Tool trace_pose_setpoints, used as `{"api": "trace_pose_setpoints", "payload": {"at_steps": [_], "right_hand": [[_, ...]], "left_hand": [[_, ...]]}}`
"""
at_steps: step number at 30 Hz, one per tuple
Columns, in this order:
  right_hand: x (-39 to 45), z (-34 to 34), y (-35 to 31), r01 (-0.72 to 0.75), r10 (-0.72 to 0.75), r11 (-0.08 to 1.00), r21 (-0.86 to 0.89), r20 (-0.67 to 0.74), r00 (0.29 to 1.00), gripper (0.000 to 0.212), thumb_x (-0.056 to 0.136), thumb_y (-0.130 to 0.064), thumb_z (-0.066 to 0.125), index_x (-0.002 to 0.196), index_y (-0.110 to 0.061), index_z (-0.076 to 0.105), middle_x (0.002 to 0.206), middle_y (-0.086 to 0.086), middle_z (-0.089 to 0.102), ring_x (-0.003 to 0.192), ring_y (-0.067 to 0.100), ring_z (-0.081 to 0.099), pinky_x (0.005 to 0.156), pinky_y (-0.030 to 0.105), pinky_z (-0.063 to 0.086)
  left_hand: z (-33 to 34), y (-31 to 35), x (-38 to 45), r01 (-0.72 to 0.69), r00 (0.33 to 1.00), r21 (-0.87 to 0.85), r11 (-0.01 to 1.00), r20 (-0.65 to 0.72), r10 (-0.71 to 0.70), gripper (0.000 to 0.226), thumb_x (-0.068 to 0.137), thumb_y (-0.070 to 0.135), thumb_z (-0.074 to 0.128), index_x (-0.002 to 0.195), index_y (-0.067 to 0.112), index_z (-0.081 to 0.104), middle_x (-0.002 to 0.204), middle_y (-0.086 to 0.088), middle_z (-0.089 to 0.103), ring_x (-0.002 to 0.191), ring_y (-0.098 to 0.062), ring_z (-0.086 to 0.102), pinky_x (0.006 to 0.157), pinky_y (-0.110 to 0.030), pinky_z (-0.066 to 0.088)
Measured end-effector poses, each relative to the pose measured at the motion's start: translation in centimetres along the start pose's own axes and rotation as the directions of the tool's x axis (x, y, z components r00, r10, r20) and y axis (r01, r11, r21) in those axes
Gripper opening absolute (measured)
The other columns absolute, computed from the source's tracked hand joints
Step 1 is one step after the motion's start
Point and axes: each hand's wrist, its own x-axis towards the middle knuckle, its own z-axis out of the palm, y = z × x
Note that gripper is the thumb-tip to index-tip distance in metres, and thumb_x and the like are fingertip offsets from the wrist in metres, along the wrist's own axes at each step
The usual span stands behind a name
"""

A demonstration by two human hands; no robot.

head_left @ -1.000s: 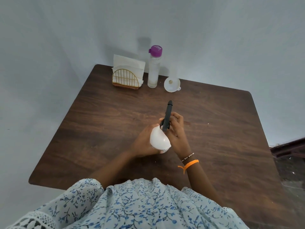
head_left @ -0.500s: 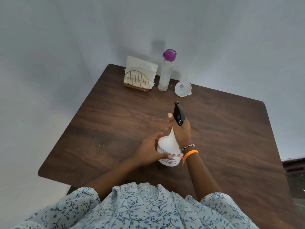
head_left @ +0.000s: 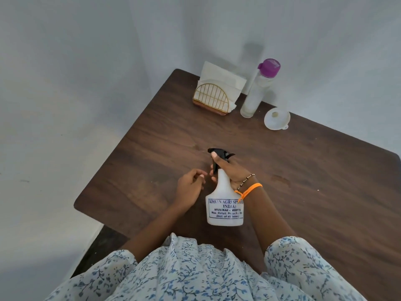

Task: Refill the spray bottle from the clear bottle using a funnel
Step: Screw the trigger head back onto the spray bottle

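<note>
White spray bottle (head_left: 224,205) stands upright, its neck in right hand's (head_left: 233,171) closed grip; left hand (head_left: 189,185) loosely spread beside it

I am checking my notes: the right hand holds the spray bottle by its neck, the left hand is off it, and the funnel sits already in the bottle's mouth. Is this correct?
Not quite. The head view shows the funnel lying on the table beside the clear bottle. The rest holds: right hand on the spray bottle neck, left hand off.

Matt white plastic spray bottle (head_left: 224,205), dark wood-grain table (head_left: 303,181), gold wire napkin holder (head_left: 211,98), paper napkins (head_left: 219,76)
</note>
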Motion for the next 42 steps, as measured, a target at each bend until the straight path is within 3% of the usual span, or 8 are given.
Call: {"api": "trace_pose_setpoints", "payload": {"at_steps": [5, 13, 16, 23, 29, 32, 38, 42], "right_hand": [[-0.2, -0.8, -0.3, -0.04, 0.031, 0.99, 0.138, 0.065, 0.997, 0.02, 0.088, -0.027, 0.06, 0.087, -0.007, 0.054, 0.076, 0.007, 0.056, 0.071, 0.017, 0.059, 0.053, 0.026, 0.055], [-4.2, -6.9, 2.6, -0.01, 0.07, 0.86, 0.51, -0.098, 0.993, 0.025, 0.088, -0.031, 0.057, 0.077, -0.007, 0.055, 0.077, 0.008, 0.056, 0.085, 0.022, 0.059, 0.061, 0.029, 0.057], [-5.5, -9.5, 3.7, -0.001, 0.114, 0.812, 0.583, -0.157, 0.981, 0.028, 0.085, -0.034, 0.059, 0.077, -0.007, 0.055, 0.079, 0.008, 0.055, 0.085, 0.02, 0.059, 0.06, 0.028, 0.057], [-5.4, -11.1, 2.5, -0.002, 0.17, 0.875, 0.484, -0.305, 0.937, 0.034, 0.086, -0.035, 0.059, 0.07, -0.007, 0.05, 0.065, 0.005, 0.048, 0.059, 0.015, 0.049, 0.068, 0.035, 0.056], [-5.3, -11.8, 2.3, -0.009, 0.151, 0.853, 0.523, -0.229, 0.962, 0.031, 0.086, -0.036, 0.059, 0.077, -0.006, 0.054, 0.071, 0.008, 0.051, 0.07, 0.017, 0.054, 0.073, 0.036, 0.056], [-5.5, -12.1, 2.5, 0.042, 0.085, 0.853, 0.52, -0.219, 0.972, 0.026, 0.086, -0.031, 0.059, 0.08, -0.006, 0.056, 0.078, 0.009, 0.054, 0.082, 0.019, 0.058, 0.067, 0.035, 0.059], [-5.3, -11.5, 2.1, -0.012, 0.175, 0.88, 0.475, -0.3, 0.938, 0.02, 0.085, -0.022, 0.063, 0.076, -0.009, 0.052, 0.064, 0.003, 0.045, 0.052, 0.012, 0.05, 0.065, 0.037, 0.056], [-5.2, -11.0, 2.3, -0.012, 0.133, 0.947, 0.32, -0.359, 0.924, 0.016, 0.082, -0.014, 0.067, 0.078, -0.008, 0.053, 0.072, 0.008, 0.048, 0.066, 0.016, 0.051, 0.072, 0.044, 0.053]], "left_hand": [[0.5, 0.5, 0.5, -0.016, 1.0, 0.043, 0.999, 0.025, 0.015, 0.017, 0.09, 0.006, 0.049, 0.09, 0.016, 0.063, 0.074, 0.003, 0.061, 0.066, -0.01, 0.056, 0.064, -0.016, 0.045], [3.5, 1.0, 0.0, -0.126, 0.974, 0.159, 0.979, 0.21, 0.091, 0.016, 0.089, 0.007, 0.051, 0.09, 0.017, 0.064, 0.074, 0.005, 0.061, 0.064, -0.005, 0.056, 0.062, -0.012, 0.042], [4.9, 1.5, -0.2, -0.152, 0.951, 0.182, 0.972, 0.294, 0.094, 0.016, 0.088, 0.009, 0.052, 0.089, 0.021, 0.063, 0.076, 0.006, 0.062, 0.066, -0.006, 0.056, 0.063, -0.017, 0.044], [7.1, 2.5, 0.0, -0.174, 0.928, 0.18, 0.968, 0.358, 0.1, 0.016, 0.088, 0.009, 0.052, 0.087, 0.021, 0.061, 0.079, -0.001, 0.062, 0.068, -0.014, 0.057, 0.067, -0.029, 0.047], [7.6, 2.8, 0.6, -0.168, 0.933, 0.189, 0.967, 0.348, 0.093, 0.016, 0.089, 0.009, 0.051, 0.088, 0.022, 0.061, 0.083, -0.004, 0.064, 0.069, -0.013, 0.057, 0.064, -0.022, 0.045], [7.8, 2.9, 0.7, -0.175, 0.93, 0.204, 0.963, 0.355, 0.094, 0.016, 0.089, 0.01, 0.051, 0.088, 0.023, 0.061, 0.084, -0.001, 0.063, 0.071, -0.013, 0.058, 0.065, -0.023, 0.046], [8.1, 2.9, 0.8, -0.169, 0.932, 0.205, 0.964, 0.352, 0.088, 0.015, 0.09, 0.009, 0.051, 0.092, 0.019, 0.062, 0.081, 0.004, 0.062, 0.07, -0.01, 0.058, 0.064, -0.019, 0.046], [8.1, 2.9, 0.7, -0.165, 0.933, 0.193, 0.967, 0.349, 0.089, 0.016, 0.09, 0.009, 0.05, 0.092, 0.019, 0.062, 0.081, 0.003, 0.062, 0.07, -0.011, 0.059, 0.065, -0.021, 0.046]]}}
